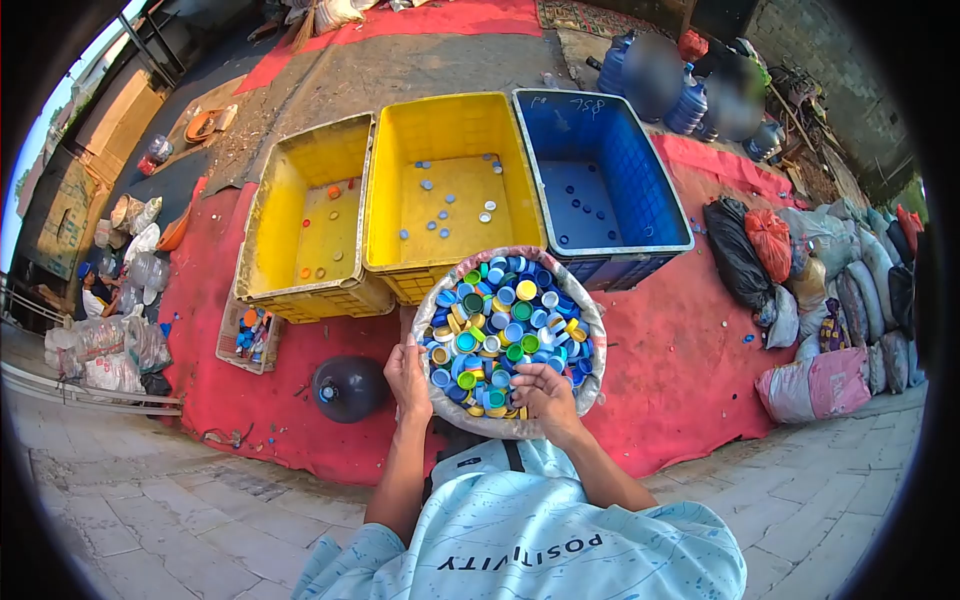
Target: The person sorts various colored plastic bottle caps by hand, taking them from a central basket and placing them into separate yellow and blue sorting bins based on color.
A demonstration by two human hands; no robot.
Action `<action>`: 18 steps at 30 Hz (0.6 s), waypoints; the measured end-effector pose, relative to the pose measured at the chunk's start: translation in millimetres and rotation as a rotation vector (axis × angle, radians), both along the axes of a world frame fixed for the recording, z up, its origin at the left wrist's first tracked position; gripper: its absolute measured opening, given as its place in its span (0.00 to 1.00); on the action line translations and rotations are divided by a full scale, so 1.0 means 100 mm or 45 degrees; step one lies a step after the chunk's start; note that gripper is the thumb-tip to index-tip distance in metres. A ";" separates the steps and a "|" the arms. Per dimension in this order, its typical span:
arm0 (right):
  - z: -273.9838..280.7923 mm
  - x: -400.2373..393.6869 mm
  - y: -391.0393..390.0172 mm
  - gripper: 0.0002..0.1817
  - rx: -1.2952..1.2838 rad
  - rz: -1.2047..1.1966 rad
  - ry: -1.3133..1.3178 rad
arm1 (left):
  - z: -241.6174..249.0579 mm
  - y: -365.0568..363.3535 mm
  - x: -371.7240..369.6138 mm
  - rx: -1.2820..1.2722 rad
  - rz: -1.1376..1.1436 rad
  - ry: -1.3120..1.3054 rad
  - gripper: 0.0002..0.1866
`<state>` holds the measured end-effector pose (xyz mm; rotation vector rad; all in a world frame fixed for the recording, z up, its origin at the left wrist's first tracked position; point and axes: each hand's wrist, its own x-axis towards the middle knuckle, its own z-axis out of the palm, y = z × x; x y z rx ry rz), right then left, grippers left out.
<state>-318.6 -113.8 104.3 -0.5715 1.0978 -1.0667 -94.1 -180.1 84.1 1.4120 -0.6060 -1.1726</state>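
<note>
A round container with a pale wrapped rim (599, 350) is full of blue, green, yellow and white bottle caps (512, 330). At its left rim, my left hand (408, 383) is closed against the edge, fingers pressed together. My right hand (547, 393) reaches over the front right part of the caps with curled fingers; whatever lies between its fingertips is too small to name. Beyond the container stand a left yellow crate (270, 225) with a few orange and yellow caps, a middle yellow crate (455, 120) with blue and white caps, and a blue crate (625, 170) with several blue caps.
A small basket (233, 350) and a dark round jug (347, 389) are on the red mat (660, 400) at the left. Filled sacks (815, 385) and a black bag (737, 250) line the right side. A person (95, 300) sits at the far left.
</note>
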 end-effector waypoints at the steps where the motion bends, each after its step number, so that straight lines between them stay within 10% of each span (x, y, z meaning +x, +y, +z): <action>1: -0.02 -0.08 -0.02 0.18 0.002 -0.036 0.043 | -0.04 0.01 -0.05 -0.049 0.001 -0.051 0.15; 9: -0.07 -0.47 -0.43 0.15 -0.158 -0.172 0.325 | -0.09 0.17 -0.38 -0.139 -0.032 -0.349 0.08; 18: -0.09 -0.53 -1.05 0.23 -0.888 0.053 1.472 | -0.10 0.40 -0.52 -0.187 0.074 -0.643 0.08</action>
